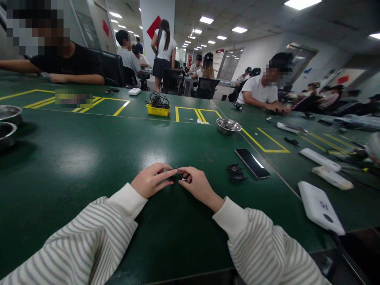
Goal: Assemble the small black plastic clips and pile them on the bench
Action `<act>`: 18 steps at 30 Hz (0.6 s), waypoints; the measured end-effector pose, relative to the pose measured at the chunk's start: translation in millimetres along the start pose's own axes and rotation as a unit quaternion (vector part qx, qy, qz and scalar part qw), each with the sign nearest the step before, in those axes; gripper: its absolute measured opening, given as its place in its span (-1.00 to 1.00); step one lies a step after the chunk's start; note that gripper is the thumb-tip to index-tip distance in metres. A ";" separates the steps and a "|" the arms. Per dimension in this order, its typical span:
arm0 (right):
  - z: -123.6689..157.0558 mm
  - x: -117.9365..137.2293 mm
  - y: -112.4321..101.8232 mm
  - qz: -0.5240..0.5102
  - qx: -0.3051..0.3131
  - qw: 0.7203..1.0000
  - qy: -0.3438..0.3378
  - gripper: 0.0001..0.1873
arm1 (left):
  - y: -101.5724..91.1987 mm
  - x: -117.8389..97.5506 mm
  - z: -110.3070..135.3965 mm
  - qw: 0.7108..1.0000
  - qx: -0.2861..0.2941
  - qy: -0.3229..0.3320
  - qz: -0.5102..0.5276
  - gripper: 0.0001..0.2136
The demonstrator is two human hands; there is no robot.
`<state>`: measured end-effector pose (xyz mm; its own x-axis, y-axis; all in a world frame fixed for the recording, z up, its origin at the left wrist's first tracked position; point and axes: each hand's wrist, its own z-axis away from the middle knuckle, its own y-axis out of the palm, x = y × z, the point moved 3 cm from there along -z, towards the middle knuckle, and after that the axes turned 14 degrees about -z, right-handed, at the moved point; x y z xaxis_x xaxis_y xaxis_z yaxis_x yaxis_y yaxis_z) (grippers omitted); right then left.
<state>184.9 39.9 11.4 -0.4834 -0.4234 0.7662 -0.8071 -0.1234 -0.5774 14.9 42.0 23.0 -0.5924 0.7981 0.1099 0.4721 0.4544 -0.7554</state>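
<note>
Close together over the green table (190, 146), my two hands meet at their fingertips. Between them is a small dark piece (181, 176) with a shiny edge, mostly covered by the fingers; its kind cannot be made out. My right hand (196, 183) is closed, with thumb and curled fingers around this piece. My left hand (154, 180) reaches its forefinger to the right fingertips, thumb bent below; what it grips, if anything, is hidden. Two small black bundles (236, 173) lie to the right of my right hand, beside a dark-screened phone (252, 163).
A metal bowl (228, 126) and a yellow tray (158, 110) of black cables stand farther back. Several white devices, including a power-bank-like one (320, 206), lie at right. More metal bowls (7, 132) stand at far left. Co-workers (261, 89) sit across the table.
</note>
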 end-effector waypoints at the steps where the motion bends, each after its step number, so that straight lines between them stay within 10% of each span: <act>1: 0.2 -0.2 -1.7 0.006 -0.006 1.000 0.000 -0.64 | -0.9 0.8 0.0 1.000 -0.003 -0.007 -0.003 -0.74; 10: -12.9 -9.7 -9.6 0.062 -0.062 0.995 0.046 -0.83 | -7.2 1.2 7.7 0.976 0.087 -0.182 0.079 -0.75; 18: -20.4 -15.1 -32.2 0.126 0.085 0.982 0.116 -0.91 | 3.0 -7.6 15.3 0.951 0.245 -0.172 0.080 -0.65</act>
<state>211.2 68.6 24.2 -0.7407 -0.2473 0.6247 -0.5929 -0.1968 -0.7809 10.8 31.3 10.0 -0.7566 0.6269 -0.1859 0.2635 0.0322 -0.9641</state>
